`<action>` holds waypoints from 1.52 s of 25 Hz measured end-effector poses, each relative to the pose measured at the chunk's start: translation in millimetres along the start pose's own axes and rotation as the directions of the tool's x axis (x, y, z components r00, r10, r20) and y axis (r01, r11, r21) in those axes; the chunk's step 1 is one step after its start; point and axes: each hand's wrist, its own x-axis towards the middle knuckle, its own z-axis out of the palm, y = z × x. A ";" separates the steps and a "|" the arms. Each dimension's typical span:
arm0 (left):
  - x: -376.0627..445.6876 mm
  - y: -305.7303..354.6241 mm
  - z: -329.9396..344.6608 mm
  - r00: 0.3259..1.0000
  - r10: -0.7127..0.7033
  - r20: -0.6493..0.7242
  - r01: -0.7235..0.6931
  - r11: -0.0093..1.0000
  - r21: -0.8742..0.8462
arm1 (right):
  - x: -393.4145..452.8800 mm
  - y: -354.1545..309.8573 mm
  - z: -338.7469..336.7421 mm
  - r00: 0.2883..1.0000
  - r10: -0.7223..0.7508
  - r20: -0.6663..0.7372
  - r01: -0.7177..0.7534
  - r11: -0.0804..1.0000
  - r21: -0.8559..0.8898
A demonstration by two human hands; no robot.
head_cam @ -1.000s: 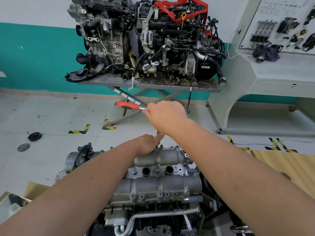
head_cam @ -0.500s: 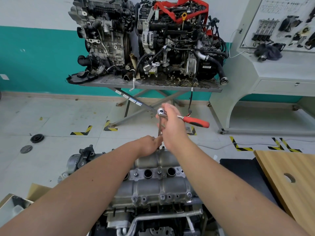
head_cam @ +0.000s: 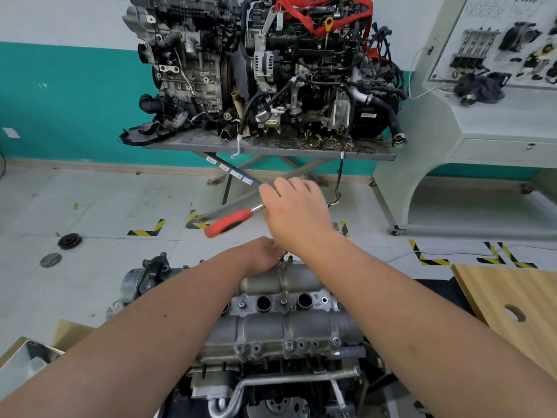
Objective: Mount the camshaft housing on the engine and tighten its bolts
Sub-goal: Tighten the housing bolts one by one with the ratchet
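The grey camshaft housing (head_cam: 271,327) lies on top of the engine (head_cam: 271,387) in front of me, with bolts along its edges. My right hand (head_cam: 297,215) grips the head end of a ratchet wrench whose red handle (head_cam: 229,222) points left. The socket extension under that hand is mostly hidden. My left hand (head_cam: 263,254) holds the lower end of the extension at a bolt on the housing's far edge.
Two other engines (head_cam: 265,70) stand on a grey metal table beyond. A training panel cabinet (head_cam: 482,116) is at the right, a wooden board with a hole (head_cam: 512,303) at the near right, and a cardboard box (head_cam: 33,354) at the near left. Round parts (head_cam: 69,241) lie on the floor.
The ratchet's red handle swung from the left to the right and is back at the left, while my left hand stayed at the far bolt.
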 end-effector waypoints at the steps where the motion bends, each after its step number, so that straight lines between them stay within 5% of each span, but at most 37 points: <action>1: -1.3 2.4 -0.9 1.000 0.011 0.004 -0.011 1.000 0.008 | 3.8 -1.3 -4.2 0.993 0.037 0.111 -0.035 0.999 -0.023; 4: -2.3 6.4 -1.0 0.999 0.011 -0.044 -0.014 0.997 -0.071 | 12.6 1.6 -13.2 0.914 0.025 0.405 -0.009 0.999 -0.040; 8: -7.8 6.6 -6.1 0.998 0.009 0.065 -0.011 0.999 0.039 | 18.3 1.1 -23.1 0.884 0.021 0.468 -0.031 0.999 0.014; 10: -8.2 5.6 -7.7 0.994 -0.034 0.105 0.026 0.997 0.079 | 26.6 2.4 -23.6 0.883 0.089 0.462 -0.115 0.993 0.029; 12: -7.7 6.0 -6.7 0.994 -0.048 0.094 0.037 0.993 0.116 | 34.9 4.1 -25.3 0.822 0.230 0.521 -0.352 0.925 0.147; 13: -8.2 6.0 -6.8 0.995 -0.042 0.088 0.032 0.993 0.118 | 37.8 5.3 -25.4 0.749 0.309 0.586 -0.545 0.790 0.281; 14: -6.9 4.6 -6.3 0.995 -0.039 0.090 0.029 0.993 0.112 | 38.7 4.4 -25.6 0.657 0.364 0.660 -0.728 0.535 0.429; 16: -4.7 2.0 -5.7 0.994 -0.035 0.099 0.023 0.993 0.118 | 32.6 0.3 -23.4 0.500 0.363 0.786 -0.812 -0.117 0.571; 18: -5.3 1.7 -6.8 0.993 -0.020 0.118 0.010 0.996 0.091 | 23.4 -1.4 -14.3 0.468 0.372 0.801 -0.513 -0.624 0.589; 20: -4.9 3.9 -6.1 0.994 0.002 0.108 -0.013 0.994 0.107 | 16.3 -1.6 -2.2 0.451 0.427 0.783 -0.209 -0.803 0.558; 22: -2.7 -0.3 -6.8 0.997 0.016 0.080 -0.026 0.993 0.116 | 7.6 -4.9 7.3 0.476 0.514 0.714 -0.212 -0.720 0.660; 23: -5.9 0.8 -8.7 0.996 0.001 0.084 -0.012 0.992 0.123 | 2.6 -7.0 11.4 0.522 0.567 0.638 -0.296 -0.581 0.758; 25: -8.1 -1.0 -14.5 0.992 -0.039 0.122 0.026 0.994 0.106 | -11.7 -12.3 16.9 0.706 0.621 0.340 -0.389 -0.060 0.919; 26: -3.8 9.3 -8.7 0.993 -0.068 0.091 0.061 0.995 0.080 | -18.0 -11.4 19.2 0.793 0.600 0.105 -0.318 0.261 0.912; 27: -5.9 9.6 -7.4 0.995 -0.043 0.085 0.030 0.989 0.143 | -21.0 -7.6 21.3 0.858 0.500 -0.120 -0.209 0.553 0.807; 28: -11.4 14.5 -18.3 0.994 -0.033 0.105 0.032 0.999 0.018 | -19.8 -3.0 22.8 0.902 0.334 -0.272 -0.089 0.762 0.641; 29: -10.4 11.8 -21.7 0.996 -0.052 0.078 0.058 0.996 -0.066 | -16.0 0.5 21.8 0.932 0.163 -0.325 0.012 0.880 0.476; 31: -2.0 -7.3 -16.9 0.989 0.147 -0.014 -0.148 0.984 -0.099 | -5.1 3.8 15.6 0.978 -0.061 -0.198 0.102 0.973 0.206; 32: 2.0 1.1 2.1 0.973 0.212 -0.092 -0.194 0.966 0.170 | 0.7 2.3 9.4 0.994 -0.082 -0.070 0.088 0.993 0.075; 33: -1.5 4.5 -2.8 0.997 0.077 -0.023 -0.073 0.988 0.136 | 4.9 1.2 4.1 0.997 -0.061 0.055 0.062 0.998 -0.025; 38: 4.1 -2.8 -4.3 0.998 0.057 0.025 -0.059 0.996 0.064 | 29.0 3.1 -16.3 0.871 -0.083 0.484 0.096 0.995 -0.004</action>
